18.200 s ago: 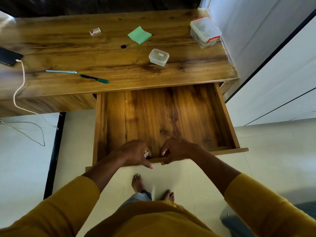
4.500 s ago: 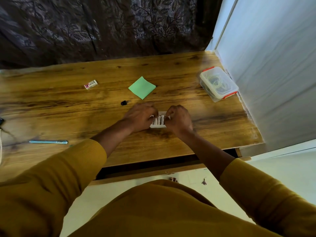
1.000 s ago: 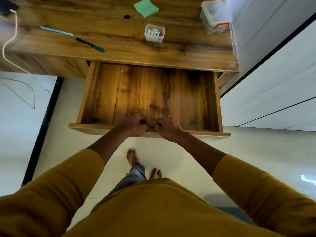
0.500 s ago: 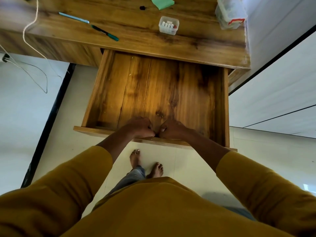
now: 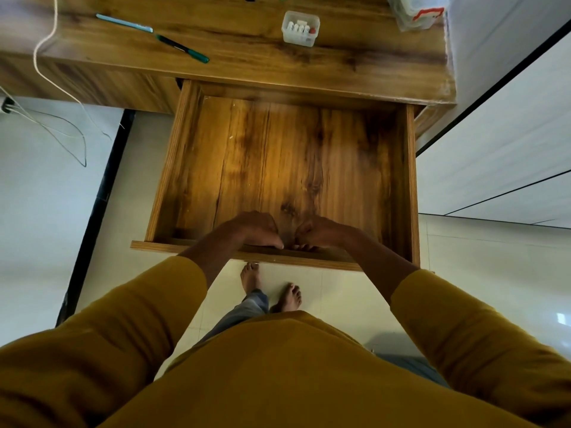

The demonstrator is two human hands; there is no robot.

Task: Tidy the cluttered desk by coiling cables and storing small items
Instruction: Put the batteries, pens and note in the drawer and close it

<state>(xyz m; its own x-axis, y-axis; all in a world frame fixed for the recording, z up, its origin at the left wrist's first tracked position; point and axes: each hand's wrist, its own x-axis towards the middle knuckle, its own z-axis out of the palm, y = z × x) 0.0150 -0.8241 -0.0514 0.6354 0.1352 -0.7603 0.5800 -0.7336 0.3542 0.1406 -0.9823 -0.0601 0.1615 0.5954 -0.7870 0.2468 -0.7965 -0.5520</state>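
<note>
The wooden drawer (image 5: 185, 168) is pulled far out from under the desk and holds nothing. My left hand (image 5: 255, 228) and my right hand (image 5: 321, 231) sit side by side at the middle of its front panel, fingers curled over the front edge. On the desk top (image 5: 355, 61) stand a small clear box (image 5: 300, 28) with white items inside, a larger clear box with red clips (image 5: 415, 10) at the right corner, a light blue pen (image 5: 123, 23) and a green pen (image 5: 183, 49). A white cable (image 5: 46, 44) hangs off the desk's left side.
Thin wires (image 5: 61, 131) trail over the pale floor at the left, beside a black strip (image 5: 95, 196). A white wall (image 5: 494, 118) closes the right side. My bare feet (image 5: 287, 296) stand under the drawer front.
Over the last second the drawer has slid further out toward me, both hands staying on its front edge. The view has tilted down, so less of the desk top shows.
</note>
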